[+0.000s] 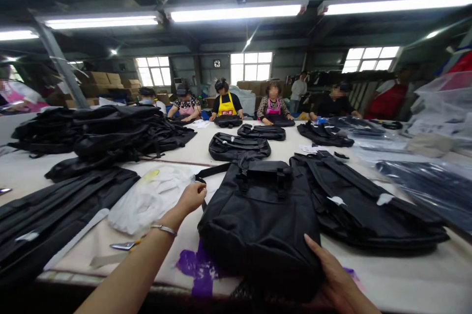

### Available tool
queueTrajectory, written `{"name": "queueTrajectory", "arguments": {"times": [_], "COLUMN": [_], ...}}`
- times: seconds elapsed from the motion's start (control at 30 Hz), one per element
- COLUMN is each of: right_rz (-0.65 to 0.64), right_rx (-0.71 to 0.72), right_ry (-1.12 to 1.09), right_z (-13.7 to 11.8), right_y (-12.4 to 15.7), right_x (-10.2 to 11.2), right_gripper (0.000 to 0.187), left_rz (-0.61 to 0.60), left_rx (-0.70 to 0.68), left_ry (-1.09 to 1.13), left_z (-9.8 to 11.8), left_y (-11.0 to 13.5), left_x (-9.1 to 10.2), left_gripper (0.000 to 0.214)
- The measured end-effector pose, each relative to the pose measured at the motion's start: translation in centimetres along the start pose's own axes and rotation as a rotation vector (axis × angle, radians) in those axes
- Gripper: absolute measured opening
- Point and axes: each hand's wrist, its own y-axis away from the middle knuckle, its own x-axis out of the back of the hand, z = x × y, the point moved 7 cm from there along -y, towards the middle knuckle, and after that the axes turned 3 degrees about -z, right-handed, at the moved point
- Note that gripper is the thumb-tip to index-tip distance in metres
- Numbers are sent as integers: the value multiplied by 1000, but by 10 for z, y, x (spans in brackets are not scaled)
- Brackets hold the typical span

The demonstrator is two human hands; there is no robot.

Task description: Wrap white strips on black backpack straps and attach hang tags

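A black backpack point(258, 220) lies in front of me on the table, its top flap and buckles facing away. My left hand point(192, 197), with a metal bangle on the wrist, is closed on a black strap point(214, 171) beside the bag's upper left side. At the near right corner my right hand point(332, 267) grips the backpack, thumb on its side and the other fingers mostly hidden beneath. Left of the bag rests a white plastic bag point(151, 198). Scissors point(123, 245) lie near my left forearm, which partly covers them.
More black backpacks point(368, 201) lie close on the right, and a heap of them point(106, 132) rises on the left. Clear plastic bags point(435, 142) cover the far right. Purple tape point(201, 267) marks the near edge. Several co-workers point(226, 102) work across the table point(180, 152).
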Motion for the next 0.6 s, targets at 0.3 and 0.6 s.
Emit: {"name": "queueTrajectory", "arguments": {"times": [0.3,0.6], "right_rz": [-185,-332], "right_rx": [-312,-296], "right_ry": [-134,-260], "right_z": [3,-15], "right_y": [-14,-22], "right_x": [-6,-34], "right_gripper": [44,34], "left_rz": [0,-152], "left_rx": [42,128], "left_ry": [-255,-453], "left_z": [-21,-41], "left_y": [-141,-187], "left_x": [-48,-68], "left_gripper": [42,37]}}
